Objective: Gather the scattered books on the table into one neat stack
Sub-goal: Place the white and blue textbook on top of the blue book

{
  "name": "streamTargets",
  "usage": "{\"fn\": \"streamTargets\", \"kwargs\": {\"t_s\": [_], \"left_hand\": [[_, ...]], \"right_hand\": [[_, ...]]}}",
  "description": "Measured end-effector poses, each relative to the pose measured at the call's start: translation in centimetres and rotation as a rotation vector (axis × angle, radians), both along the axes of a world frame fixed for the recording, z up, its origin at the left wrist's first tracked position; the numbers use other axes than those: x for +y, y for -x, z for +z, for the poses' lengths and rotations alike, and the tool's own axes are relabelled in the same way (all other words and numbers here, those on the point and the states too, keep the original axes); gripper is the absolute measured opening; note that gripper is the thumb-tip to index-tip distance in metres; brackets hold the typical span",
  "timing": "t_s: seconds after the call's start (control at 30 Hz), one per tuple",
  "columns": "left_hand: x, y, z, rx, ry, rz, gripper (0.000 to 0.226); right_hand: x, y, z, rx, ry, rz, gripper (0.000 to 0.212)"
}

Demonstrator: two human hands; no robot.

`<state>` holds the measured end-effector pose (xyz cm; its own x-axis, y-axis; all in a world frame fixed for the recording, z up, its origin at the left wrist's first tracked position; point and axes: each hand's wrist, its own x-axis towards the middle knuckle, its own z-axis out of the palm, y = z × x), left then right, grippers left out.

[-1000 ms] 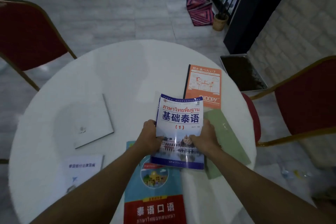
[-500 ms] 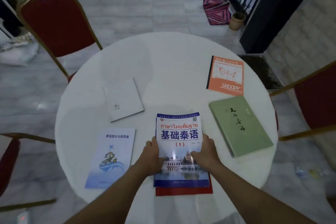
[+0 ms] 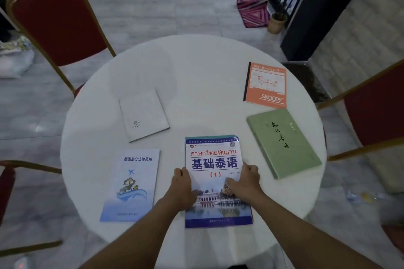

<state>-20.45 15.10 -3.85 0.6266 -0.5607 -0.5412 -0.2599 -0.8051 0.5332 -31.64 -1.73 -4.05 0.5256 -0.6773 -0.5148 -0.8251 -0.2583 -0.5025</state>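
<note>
A blue-and-white language book (image 3: 214, 159) lies flat at the near middle of the round white table (image 3: 196, 76), covering another book whose teal edge shows along its top. My left hand (image 3: 182, 185) grips its left edge and my right hand (image 3: 244, 181) presses on its right side. A pale blue booklet (image 3: 133, 183) lies to the left. A white book (image 3: 143, 114) sits further back on the left. A green book (image 3: 282, 142) is to the right, with an orange Snoopy notebook (image 3: 265, 84) behind it.
Red chairs with gold frames stand at the back left (image 3: 56, 26), the right (image 3: 376, 107) and the near left (image 3: 6, 183). On the floor beyond the table are a potted plant (image 3: 276, 22) and a pink patterned cushion (image 3: 251, 8).
The blue-and-white book has come down from being held up and now lies squared on the red-and-teal book, hiding it. My view has pulled back, so more books show.
</note>
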Motion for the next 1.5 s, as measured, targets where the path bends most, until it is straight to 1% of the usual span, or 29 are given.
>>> {"fn": "streamTargets", "kwargs": {"t_s": [0.17, 0.23, 0.33, 0.6, 0.83, 1.0, 1.07, 1.2, 1.27, 1.4, 1.5], "left_hand": [[-0.2, -0.2, 0.0, 0.004, -0.008, -0.016, 0.071], [-0.3, -0.3, 0.0, -0.005, 0.003, -0.027, 0.078], [-0.5, -0.3, 0.1, -0.013, -0.006, -0.033, 0.088], [-0.9, -0.5, 0.4, 0.042, -0.033, -0.018, 0.075], [-1.1, -0.5, 0.4, 0.057, -0.077, -0.028, 0.076], [-1.2, -0.8, 0.7, 0.031, -0.125, -0.075, 0.081], [-1.2, -1.0, 0.9, -0.004, -0.14, -0.1, 0.084], [-2.1, -2.1, 2.1, -0.159, -0.118, -0.114, 0.074], [-3.2, -2.9, 3.1, -0.223, -0.092, -0.13, 0.074], [-6.4, -4.8, 4.9, -0.266, -0.064, -0.179, 0.071], [-9.4, -5.9, 6.0, -0.293, -0.077, -0.214, 0.073]], "right_hand": [[-0.7, -0.2, -0.1, 0.024, 0.046, 0.012, 0.035], [-1.1, -0.3, -0.1, 0.019, 0.051, 0.023, 0.032], [-1.5, -0.3, -0.2, 0.014, 0.046, 0.03, 0.034], [-1.7, -0.5, -0.4, 0.0, 0.034, 0.024, 0.033], [-1.6, 0.0, -0.5, -0.026, 0.01, 0.025, 0.04], [-1.8, 0.1, -0.5, -0.009, -0.008, 0.044, 0.039], [-2.0, 0.0, -0.3, -0.002, -0.024, 0.048, 0.042], [-2.8, -0.4, 0.3, -0.007, -0.015, 0.042, 0.056], [-3.5, -0.6, 0.9, -0.011, 0.022, 0.06, 0.061], [-6.1, -0.9, 2.3, -0.043, 0.091, 0.077, 0.075], [-9.1, -1.4, 3.3, -0.084, 0.123, 0.073, 0.08]]}}
